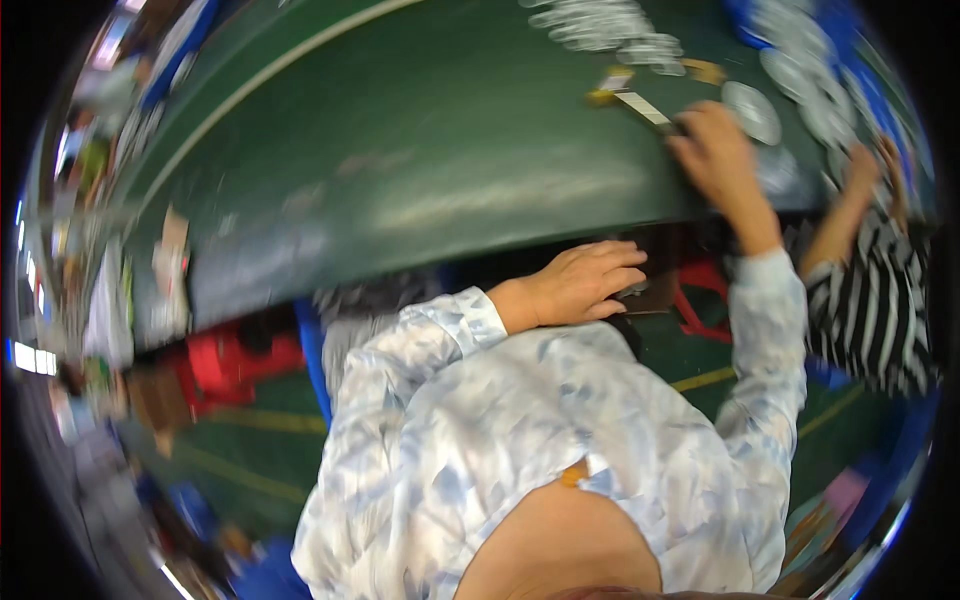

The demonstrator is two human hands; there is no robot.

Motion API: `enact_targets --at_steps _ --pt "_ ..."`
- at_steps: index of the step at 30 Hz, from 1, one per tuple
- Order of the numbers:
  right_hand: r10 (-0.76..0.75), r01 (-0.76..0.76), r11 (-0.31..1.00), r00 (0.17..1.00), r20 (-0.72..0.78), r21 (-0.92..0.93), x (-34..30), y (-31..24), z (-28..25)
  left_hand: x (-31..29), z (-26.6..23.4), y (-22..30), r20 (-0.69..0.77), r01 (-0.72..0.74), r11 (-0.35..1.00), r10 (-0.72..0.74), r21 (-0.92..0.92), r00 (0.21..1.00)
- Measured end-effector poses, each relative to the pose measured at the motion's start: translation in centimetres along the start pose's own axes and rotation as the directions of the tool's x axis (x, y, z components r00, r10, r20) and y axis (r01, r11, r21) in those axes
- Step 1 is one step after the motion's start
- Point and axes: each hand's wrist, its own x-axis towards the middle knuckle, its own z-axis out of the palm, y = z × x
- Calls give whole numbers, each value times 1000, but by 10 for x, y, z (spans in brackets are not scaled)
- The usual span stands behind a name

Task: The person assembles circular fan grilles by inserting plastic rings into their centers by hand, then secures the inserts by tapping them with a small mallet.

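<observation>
My right hand (718,155) reaches over the green table, fingers bent and smeared by motion. Its fingertips are at the dark end of a pale segmented strip (642,107); whether they grip it is unclear. A small yellow and white piece (611,85) lies at the strip's other end. Just beyond that hand is a clear round plastic piece (752,112). My left hand (585,280) is below the table's front edge, close to my body. Its fingers bend around a small greyish thing (632,290), mostly hidden and too unclear to name.
Clear plastic rings (605,25) lie in a pile at the far side of the green table (400,150). More clear round pieces (815,90) run along the right. A co-worker's hand (860,170) is close on my right. Red stools (235,365) stand below the table.
</observation>
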Motion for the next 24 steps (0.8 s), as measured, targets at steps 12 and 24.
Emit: enact_targets --at_steps 12,24 --pt "-478 328 786 860 178 523 62 -233 49 -462 35 -18 -645 923 -273 -660 -272 -385" --pt "-436 419 899 833 342 126 48 -256 79 -573 17 -256 -417 -146 560 -744 -816 -522"
